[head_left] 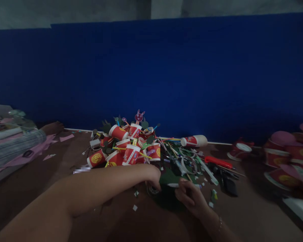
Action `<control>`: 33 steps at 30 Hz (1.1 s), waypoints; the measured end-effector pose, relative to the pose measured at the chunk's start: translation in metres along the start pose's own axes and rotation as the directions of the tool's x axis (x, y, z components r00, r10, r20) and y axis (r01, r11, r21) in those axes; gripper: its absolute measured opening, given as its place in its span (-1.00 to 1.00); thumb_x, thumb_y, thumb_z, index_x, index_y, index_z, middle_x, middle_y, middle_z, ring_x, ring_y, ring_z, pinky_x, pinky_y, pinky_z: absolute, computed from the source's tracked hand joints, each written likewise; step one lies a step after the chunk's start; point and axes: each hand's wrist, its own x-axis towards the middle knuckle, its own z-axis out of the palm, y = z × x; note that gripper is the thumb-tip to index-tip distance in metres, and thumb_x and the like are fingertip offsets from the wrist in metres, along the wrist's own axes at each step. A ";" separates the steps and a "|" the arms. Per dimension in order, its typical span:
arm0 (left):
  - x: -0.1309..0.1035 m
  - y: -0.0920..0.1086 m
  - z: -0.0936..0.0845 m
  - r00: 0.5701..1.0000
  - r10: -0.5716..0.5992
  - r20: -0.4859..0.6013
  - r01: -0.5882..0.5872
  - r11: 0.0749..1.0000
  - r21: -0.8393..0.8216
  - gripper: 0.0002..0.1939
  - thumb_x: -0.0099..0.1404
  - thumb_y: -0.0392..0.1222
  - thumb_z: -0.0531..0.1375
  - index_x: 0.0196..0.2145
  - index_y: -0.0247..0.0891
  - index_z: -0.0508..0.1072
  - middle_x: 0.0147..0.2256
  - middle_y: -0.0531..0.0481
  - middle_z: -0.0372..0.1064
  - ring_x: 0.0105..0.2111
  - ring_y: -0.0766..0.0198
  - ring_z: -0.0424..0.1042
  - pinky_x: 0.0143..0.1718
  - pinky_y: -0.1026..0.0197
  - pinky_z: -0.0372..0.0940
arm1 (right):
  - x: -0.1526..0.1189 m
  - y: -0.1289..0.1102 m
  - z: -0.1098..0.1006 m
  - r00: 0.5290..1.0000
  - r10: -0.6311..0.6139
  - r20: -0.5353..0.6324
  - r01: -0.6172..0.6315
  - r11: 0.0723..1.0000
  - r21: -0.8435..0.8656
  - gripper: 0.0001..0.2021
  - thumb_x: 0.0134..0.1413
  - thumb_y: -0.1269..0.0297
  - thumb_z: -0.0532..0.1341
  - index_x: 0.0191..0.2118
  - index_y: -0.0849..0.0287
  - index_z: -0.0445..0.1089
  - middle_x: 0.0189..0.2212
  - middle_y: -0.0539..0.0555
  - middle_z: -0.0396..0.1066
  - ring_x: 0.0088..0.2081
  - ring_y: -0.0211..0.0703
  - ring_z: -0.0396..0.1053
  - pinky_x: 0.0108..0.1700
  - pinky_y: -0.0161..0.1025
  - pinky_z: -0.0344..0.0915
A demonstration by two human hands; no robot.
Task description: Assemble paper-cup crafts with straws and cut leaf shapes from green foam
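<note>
My left hand [153,175] is bent down over a dark round object [153,191], its fingers curled and partly hidden; whether it grips that object cannot be made out. To its right, my right hand [188,195] is closed around a white marker [173,185] that points left, its bluish end showing past the fingers. Dark green paper [169,198] lies beneath and between both hands. Just behind them rises a heap of red paper cups [131,154], with a pink rabbit cutout [139,117] on top.
Straws and tape rolls [189,164] lie right of the heap, beside a red tool [219,162] and black scissors [228,183]. More red cups [277,156] stand far right. Another person's hand [53,127] is at the left, near pink paper [67,137]. A blue partition [151,74] runs behind.
</note>
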 end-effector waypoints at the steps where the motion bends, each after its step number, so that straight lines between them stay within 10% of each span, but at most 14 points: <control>1: 0.000 0.001 0.001 0.999 -0.016 0.029 0.016 1.000 0.027 -0.79 -0.12 -0.08 0.28 -0.70 -0.27 0.46 -0.72 -0.01 0.35 -0.65 0.23 0.34 -0.53 0.22 0.29 | 0.000 -0.001 0.000 1.000 0.003 0.003 -0.003 1.000 0.026 -0.70 0.03 0.26 0.09 -0.67 0.17 0.22 -0.90 -0.19 -0.22 -0.78 -0.41 -0.26 -0.67 -0.36 -0.20; 8: -0.005 0.019 0.013 0.999 -0.040 0.037 0.034 0.988 0.152 -0.66 -0.04 -0.02 0.19 -0.43 -0.38 0.52 -0.52 -0.21 0.46 -0.49 0.07 0.42 -0.49 0.17 0.29 | 0.003 -0.009 -0.001 0.998 -0.016 -0.058 0.024 0.988 0.149 -0.72 -0.01 0.30 0.08 -0.68 0.16 0.23 -0.90 -0.19 -0.30 -0.78 -0.39 -0.28 -0.70 -0.36 -0.23; 14: -0.023 0.026 0.027 0.983 0.074 -0.168 -0.053 0.991 0.122 -0.57 0.06 0.02 0.11 -0.26 -0.40 0.47 -0.27 -0.32 0.43 -0.27 -0.08 0.41 -0.32 0.04 0.30 | 0.004 -0.007 -0.002 0.997 -0.029 -0.075 0.038 0.991 0.128 -0.71 0.03 0.29 0.06 -0.66 0.17 0.23 -0.89 -0.19 -0.29 -0.77 -0.39 -0.27 -0.68 -0.36 -0.22; 22: -0.035 0.021 0.090 0.809 0.006 -0.588 -0.105 0.985 -0.135 -0.48 0.04 -0.04 0.21 -0.08 -0.35 0.25 -0.07 -0.20 0.22 -0.08 0.05 0.22 -0.06 0.09 0.19 | 0.004 0.002 0.003 0.994 -0.050 -0.095 0.046 0.998 -0.043 -0.71 0.06 0.29 0.05 -0.65 0.17 0.21 -0.89 -0.17 -0.13 -0.77 -0.40 -0.22 -0.66 -0.34 -0.21; 33: -0.011 0.007 0.110 0.755 -0.139 -0.640 -0.138 0.922 -0.363 -0.49 -0.02 -0.18 0.20 -0.07 -0.25 0.22 -0.10 -0.08 0.23 -0.10 0.14 0.20 -0.04 0.16 0.10 | 0.012 0.008 0.012 0.987 -0.071 -0.143 0.043 0.981 -0.189 -0.71 0.04 0.26 0.07 -0.66 0.16 0.17 -0.88 -0.18 -0.12 -0.77 -0.40 -0.24 -0.65 -0.33 -0.24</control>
